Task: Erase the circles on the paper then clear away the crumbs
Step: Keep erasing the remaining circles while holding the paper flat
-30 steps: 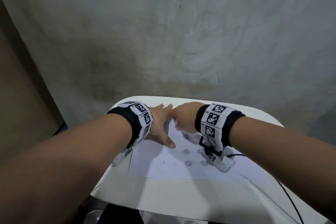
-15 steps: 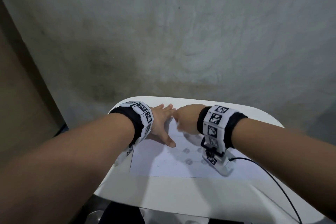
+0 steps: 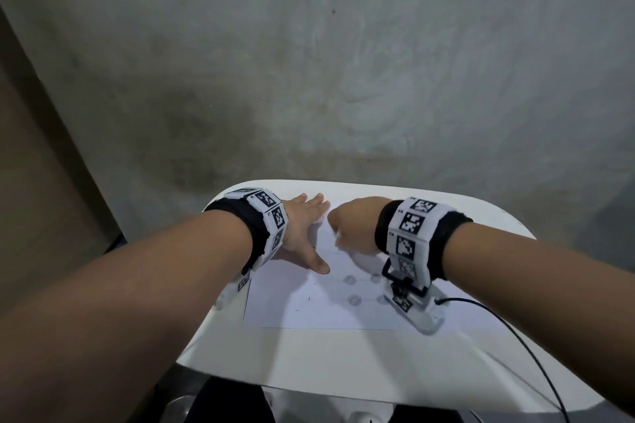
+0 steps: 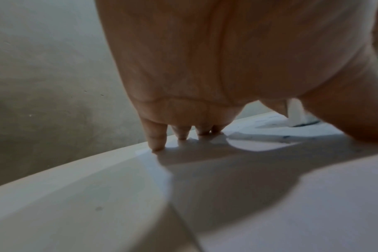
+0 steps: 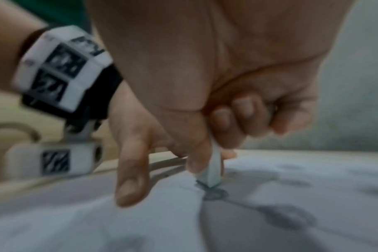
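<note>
Eraser pinched upright in right hand, tip on paper

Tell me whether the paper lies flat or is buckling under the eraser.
Buckling. Beside the eraser tip the paper rises in a crease, though the left hand presses it flat.

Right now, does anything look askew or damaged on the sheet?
Yes: the paper is rucked into a crease beside the eraser that the right hand presses on a circle. No tear shows.
</note>
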